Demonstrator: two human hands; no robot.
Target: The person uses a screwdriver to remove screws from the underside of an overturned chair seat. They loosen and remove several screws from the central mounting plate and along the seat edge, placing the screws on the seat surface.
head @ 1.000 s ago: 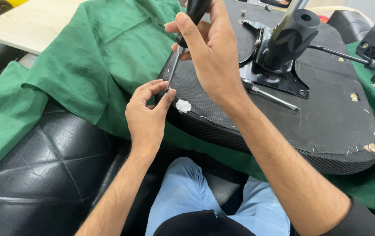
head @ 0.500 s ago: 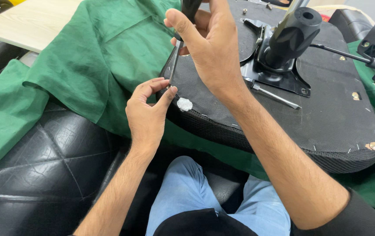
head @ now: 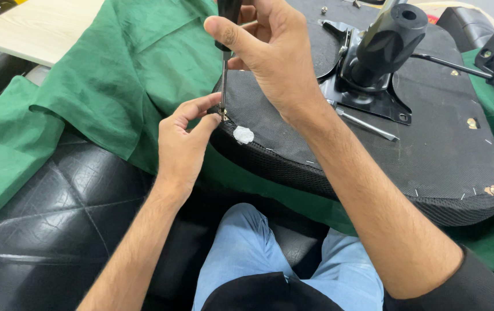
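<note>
An upturned chair seat (head: 431, 144), its black fabric underside facing up, serves as the landmark here. Well left of it, a pale wooden tabletop (head: 33, 29) sits at the far corner, and a green cloth (head: 114, 75) drapes from there down under the seat's left rim and across a black quilted cushion (head: 57, 213). Just at the seat's left edge, the left hand (head: 180, 147) has thumb and forefinger pinched together against the rim, closed on something too small to make out, right where the tool tip meets the fabric. Above that point the right hand (head: 270, 55) is wrapped firmly around the dark handle of a screwdriver (head: 224, 86), whose slim metal shaft runs nearly straight down, long axis upright with a slight lean, its tip touching the seat's edge between the left fingertips. The left hand is the nearer of the two to the contact point; the right sits higher, over the seat's left portion. Just right of the tip, on the rim, lies a small white wad (head: 243, 135). A row of staples (head: 414, 194) dots the near edge of the seat. Toward the seat's centre a black metal mounting plate (head: 373, 101) carries a thick black column socket (head: 394, 40), with a thin lever rod (head: 368, 125) lying beside it. Below the seat, blue-jeaned knees (head: 247, 253) show.
</note>
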